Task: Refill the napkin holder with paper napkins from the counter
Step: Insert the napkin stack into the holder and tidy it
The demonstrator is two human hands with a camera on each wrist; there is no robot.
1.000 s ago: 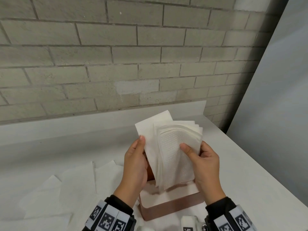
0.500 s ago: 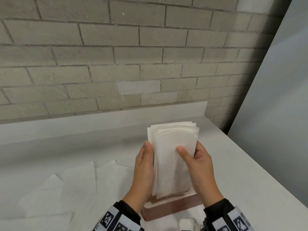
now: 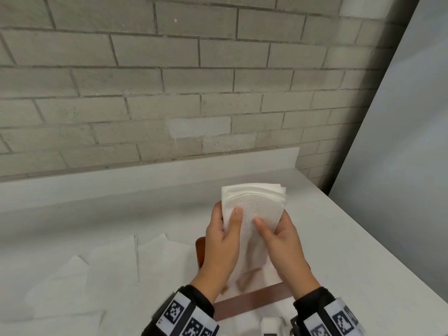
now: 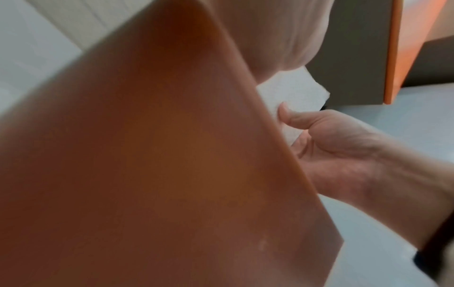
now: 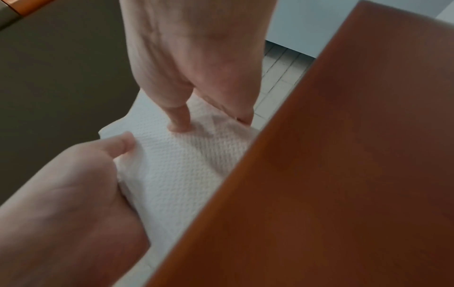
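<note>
Since a second ago the fanned stack of napkins [image 3: 252, 214] has been squared up and sits lower between the brown walls of the napkin holder [image 3: 249, 305], and the left hand [image 3: 221, 248] has shifted from the stack's edge to its front. The left hand grasps the stack, thumb on the embossed front sheet and fingers behind; the right hand [image 3: 282, 246] grasps it from the other side in the same way. The holder stands near the worktop's [image 3: 351, 251] front edge, toward its right end. Loose napkins [image 3: 109, 270] lie flat on the worktop to the holder's left. Both wrists wear bands with black-and-white square code markers [image 3: 174, 311]; no words can be read. In the wrist views a holder wall hides much of the stack. A grey brick wall [image 3: 169, 81] rises behind the worktop
</note>
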